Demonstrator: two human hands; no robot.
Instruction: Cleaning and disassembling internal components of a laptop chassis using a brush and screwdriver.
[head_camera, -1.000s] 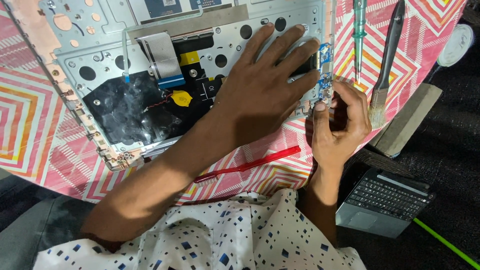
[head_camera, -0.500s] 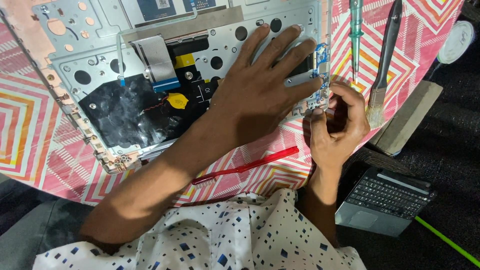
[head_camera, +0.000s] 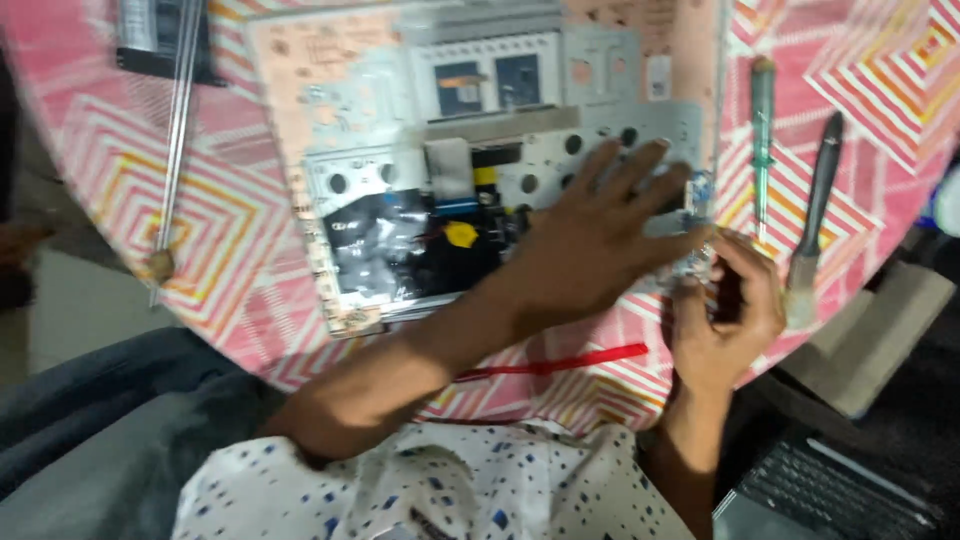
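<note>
An opened laptop chassis (head_camera: 370, 150) lies bare-metal side up on a round table with a pink patterned cloth (head_camera: 120, 190). My left hand (head_camera: 600, 235) lies flat on its right part, fingers spread, pressing down and holding nothing. My right hand (head_camera: 725, 320) is at the chassis's right edge with its fingers curled and pinched around a small blue circuit board (head_camera: 700, 188). The frame is blurred, so the grip itself is unclear.
A green screwdriver (head_camera: 762, 120) and a dark-handled brush (head_camera: 815, 215) lie right of the chassis. A red toothbrush-like tool (head_camera: 560, 362) lies near the table's front edge. A thin rod (head_camera: 175, 130) lies at left. A grey block (head_camera: 870, 340) and a dark keyboard (head_camera: 830, 490) sit below at right.
The view has swung and blurred, so more of the table's left side shows. Both hands stay at the same spot on the chassis's right edge.
</note>
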